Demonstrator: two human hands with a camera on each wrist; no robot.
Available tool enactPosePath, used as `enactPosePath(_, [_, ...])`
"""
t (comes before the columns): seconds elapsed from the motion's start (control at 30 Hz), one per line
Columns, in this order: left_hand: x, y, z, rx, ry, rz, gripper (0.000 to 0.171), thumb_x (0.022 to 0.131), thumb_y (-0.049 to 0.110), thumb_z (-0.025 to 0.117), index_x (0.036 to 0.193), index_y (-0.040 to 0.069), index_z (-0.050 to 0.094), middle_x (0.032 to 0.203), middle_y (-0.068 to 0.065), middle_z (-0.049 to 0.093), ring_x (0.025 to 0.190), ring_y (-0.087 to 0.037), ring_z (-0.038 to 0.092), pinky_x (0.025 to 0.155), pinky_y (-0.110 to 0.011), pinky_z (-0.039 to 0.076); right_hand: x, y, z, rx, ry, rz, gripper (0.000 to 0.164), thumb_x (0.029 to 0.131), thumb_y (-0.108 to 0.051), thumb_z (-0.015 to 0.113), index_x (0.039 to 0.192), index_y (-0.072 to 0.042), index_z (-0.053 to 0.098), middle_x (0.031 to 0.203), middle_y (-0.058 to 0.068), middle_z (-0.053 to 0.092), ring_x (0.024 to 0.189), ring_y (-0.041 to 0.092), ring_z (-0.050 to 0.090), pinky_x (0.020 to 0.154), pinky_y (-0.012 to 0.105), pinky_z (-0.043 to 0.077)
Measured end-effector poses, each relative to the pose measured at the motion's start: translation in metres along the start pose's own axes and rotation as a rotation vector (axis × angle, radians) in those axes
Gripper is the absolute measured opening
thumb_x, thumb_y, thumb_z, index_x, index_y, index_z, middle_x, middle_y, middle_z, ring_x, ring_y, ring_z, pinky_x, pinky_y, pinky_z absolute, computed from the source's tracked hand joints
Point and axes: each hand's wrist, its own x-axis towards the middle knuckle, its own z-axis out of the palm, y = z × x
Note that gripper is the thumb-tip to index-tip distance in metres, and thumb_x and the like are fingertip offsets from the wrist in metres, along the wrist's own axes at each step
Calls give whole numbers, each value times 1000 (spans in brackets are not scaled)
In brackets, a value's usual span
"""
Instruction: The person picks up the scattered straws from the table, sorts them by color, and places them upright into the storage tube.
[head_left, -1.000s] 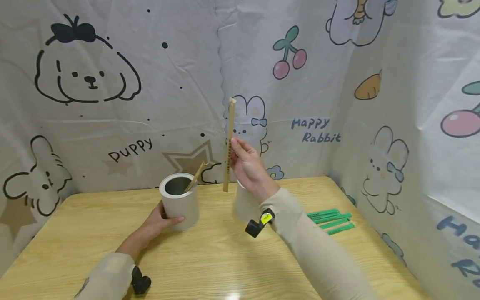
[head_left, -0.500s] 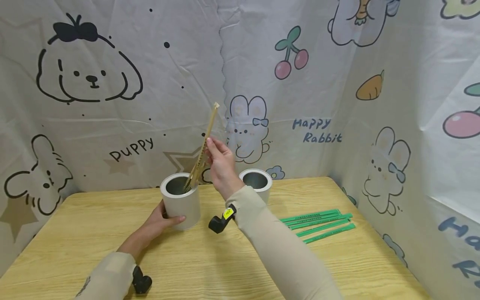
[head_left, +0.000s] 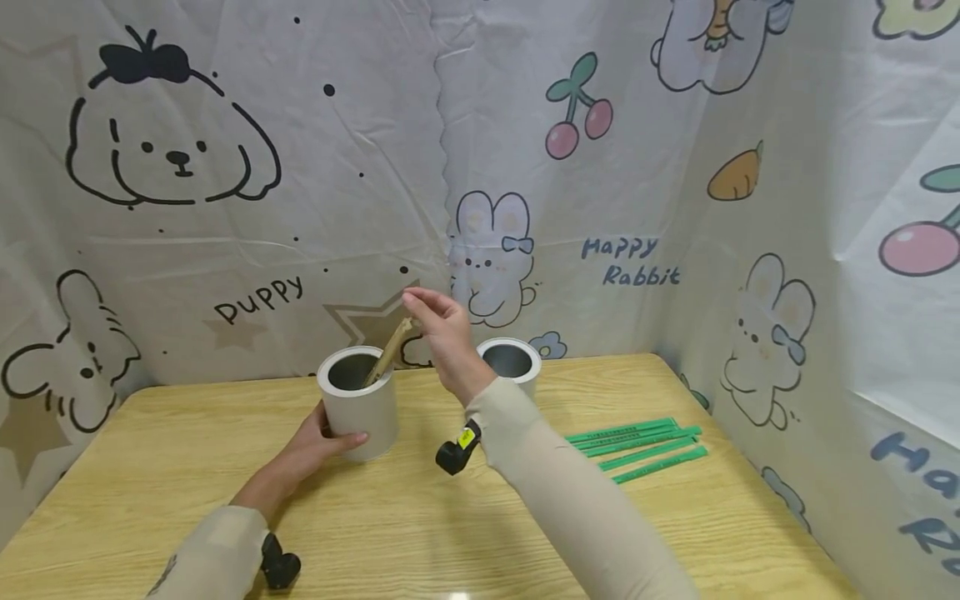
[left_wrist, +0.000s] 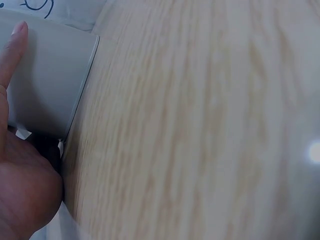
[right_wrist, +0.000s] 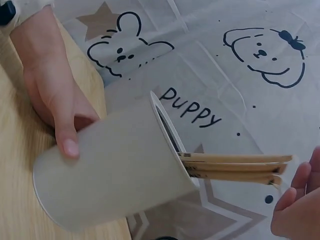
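Note:
My left hand (head_left: 306, 448) grips the left white canister (head_left: 367, 421) low on its side, thumb across the front. In the left wrist view, a finger (left_wrist: 14, 52) lies along the canister wall. Several slim tan wrapped sticks (right_wrist: 232, 167) with dark print stand in this canister, leaning on its right rim, upper ends sticking out. Just past those ends, in the head view, is my right hand (head_left: 448, 343), its fingers loosely bent with nothing held. The right wrist view shows a small space between the fingers (right_wrist: 302, 176) and the stick ends.
A second white canister (head_left: 529, 385) stands to the right, partly behind my right forearm. Several slim green wrapped sticks (head_left: 660, 469) lie on the right of the wooden table (head_left: 360, 533). A printed cloth (head_left: 360, 125) hangs behind and to the right.
My right hand brought a tan stick leftward, lowered it into the left canister among the others and let go of it. The left hand has kept its grip.

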Motion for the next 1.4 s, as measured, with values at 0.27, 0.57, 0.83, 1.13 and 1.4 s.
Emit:
enactPosePath(0.27, [-2,0,0,-5,-9,5,102,91,30,76,162,9,6,166,-22,20,153,-42,23,125,-61,20,-3,-10,-18,-111,-55,13,27,98,-17,66,119,-1,69,95,-15,68,92,3,59,84,24,45])
enactPosePath(0.57, [-2,3,-1,-11,-11,37,98,91,28,76,161,6,10,164,-24,25,151,-42,28,124,-60,23,-13,-16,-37,-233,-145,0,25,99,-17,64,119,-3,69,106,-6,70,103,13,60,88,24,48])
enactPosePath(0.83, [-2,1,-1,-16,5,15,102,89,30,77,162,7,9,165,-24,22,152,-43,24,125,-61,20,-23,-18,-54,-321,-235,-46,29,100,-16,62,121,3,67,101,-10,67,93,5,57,80,22,47])
enactPosePath(1.13, [-2,1,3,-13,6,24,101,89,30,78,162,9,10,165,-22,24,152,-42,26,125,-60,21,-36,-19,-79,-429,-280,-50,25,100,-13,62,117,5,68,102,-7,71,95,7,60,89,25,50])
enactPosePath(1.4, [-3,0,1,-19,12,12,103,89,31,78,162,9,8,166,-22,21,153,-42,23,125,-61,19,-50,-14,-96,-493,-341,0,26,101,-14,61,120,2,68,122,13,71,108,14,65,101,31,52])
